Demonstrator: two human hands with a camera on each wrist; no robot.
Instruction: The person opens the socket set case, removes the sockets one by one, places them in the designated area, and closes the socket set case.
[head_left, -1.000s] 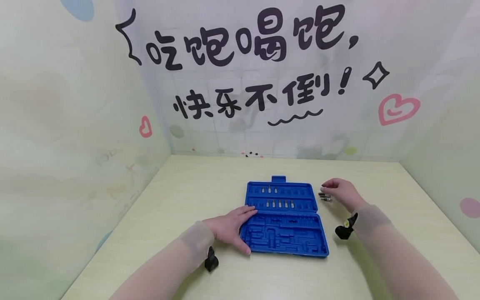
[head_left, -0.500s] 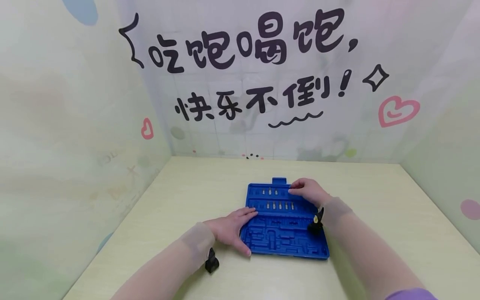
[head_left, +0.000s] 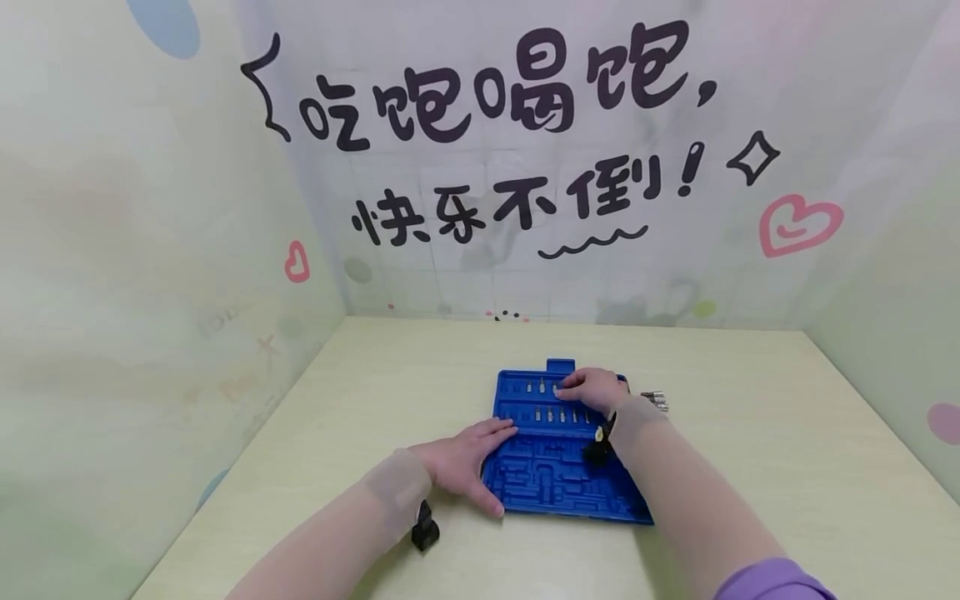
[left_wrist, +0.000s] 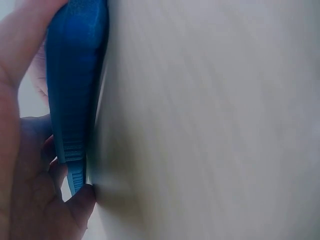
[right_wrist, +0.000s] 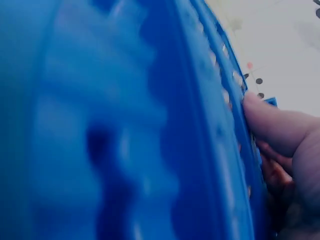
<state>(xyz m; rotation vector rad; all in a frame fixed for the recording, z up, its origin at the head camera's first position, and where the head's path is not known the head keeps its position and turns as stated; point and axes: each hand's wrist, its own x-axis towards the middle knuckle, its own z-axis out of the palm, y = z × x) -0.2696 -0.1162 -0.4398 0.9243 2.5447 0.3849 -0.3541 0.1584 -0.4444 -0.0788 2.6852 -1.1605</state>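
Presently, left hand [head_left: 459, 458]: straight fingers on the left edge of the open blue plastic case [head_left: 558, 487].
Right hand [head_left: 595, 390]: at its far row of small silvery bits [head_left: 542, 387]; grip hidden, cannot tell.
Right of case: loose metallic pieces [head_left: 660, 401] on the pale table [head_left: 412, 358].
In the way: right forearm [head_left: 682, 483].

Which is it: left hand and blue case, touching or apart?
Touching: the left wrist view shows the left hand with fingers against the edge of the blue case.
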